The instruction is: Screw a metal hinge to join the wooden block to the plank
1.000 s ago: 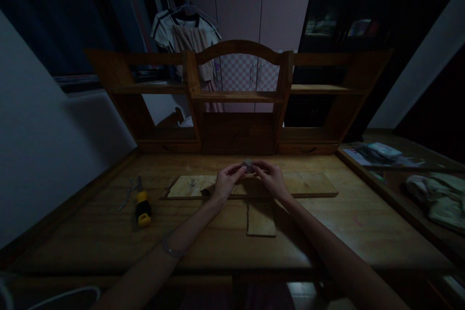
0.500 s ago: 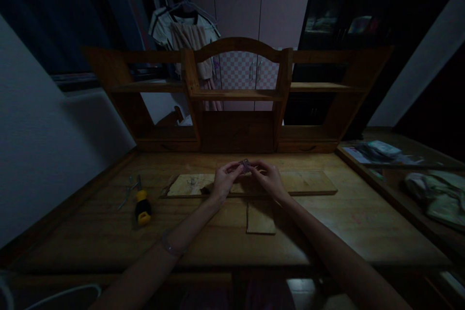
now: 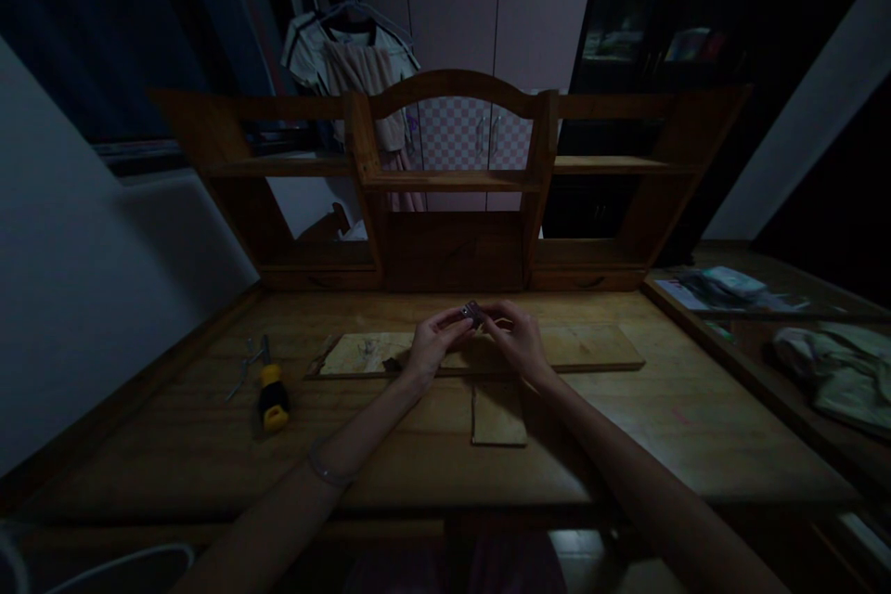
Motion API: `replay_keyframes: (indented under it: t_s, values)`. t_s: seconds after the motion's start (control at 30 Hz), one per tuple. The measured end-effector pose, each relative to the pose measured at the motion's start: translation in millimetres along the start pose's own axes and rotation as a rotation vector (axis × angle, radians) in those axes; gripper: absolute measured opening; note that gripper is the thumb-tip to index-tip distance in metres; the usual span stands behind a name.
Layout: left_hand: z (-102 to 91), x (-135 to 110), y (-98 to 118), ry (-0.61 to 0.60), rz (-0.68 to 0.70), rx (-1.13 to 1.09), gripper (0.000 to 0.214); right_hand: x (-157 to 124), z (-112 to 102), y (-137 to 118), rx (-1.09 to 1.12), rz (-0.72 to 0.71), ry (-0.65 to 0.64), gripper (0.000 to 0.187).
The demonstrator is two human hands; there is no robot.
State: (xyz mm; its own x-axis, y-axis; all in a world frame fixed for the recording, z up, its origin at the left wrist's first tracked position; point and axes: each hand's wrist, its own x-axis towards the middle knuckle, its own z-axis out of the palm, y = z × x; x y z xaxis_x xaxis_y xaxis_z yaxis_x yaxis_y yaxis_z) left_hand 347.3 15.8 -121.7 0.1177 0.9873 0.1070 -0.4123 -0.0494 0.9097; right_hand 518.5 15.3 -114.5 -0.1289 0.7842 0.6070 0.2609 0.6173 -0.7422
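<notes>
Between my two hands is a small dark metal piece [image 3: 471, 310], possibly a bracket or hinge; it is too small and dim to name surely. My left hand [image 3: 430, 351] pinches it from the left. The fingers of my right hand [image 3: 515, 342] are closed on its right side. Below my hands a long wooden board [image 3: 591, 349] lies across the desk, with a worn, chipped left end. A small square wooden piece [image 3: 499, 418] lies nearer to me, just in front of the board.
On the left of the desk [image 3: 390, 455] lies a yellow and black screwdriver [image 3: 274, 399], beside some thin metal tools [image 3: 243, 369]. A wooden shelf unit [image 3: 452, 181] stands along the back edge. Crumpled cloth [image 3: 849, 376] and a plastic packet [image 3: 738, 283] lie at the right.
The small metal piece has turned slightly between my fingers and shows a flatter face. My hands stay in nearly the same place; the view has shifted a little.
</notes>
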Motion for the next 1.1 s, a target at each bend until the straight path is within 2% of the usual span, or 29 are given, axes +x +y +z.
replay_keyframes:
  t_s: [0.63, 1.1]
  values:
    - [-1.9, 1.4, -1.6, 0.003, 0.072, 0.023, 0.049, -2.1, 2.4, -6.7, -0.107, -0.145, -0.024, 0.019]
    - [-6.2, 4.0, -5.7, 0.074, 0.008, 0.003, 0.051, 0.8, 3.3, -1.5, 0.023, 0.016, -0.007, 0.022]
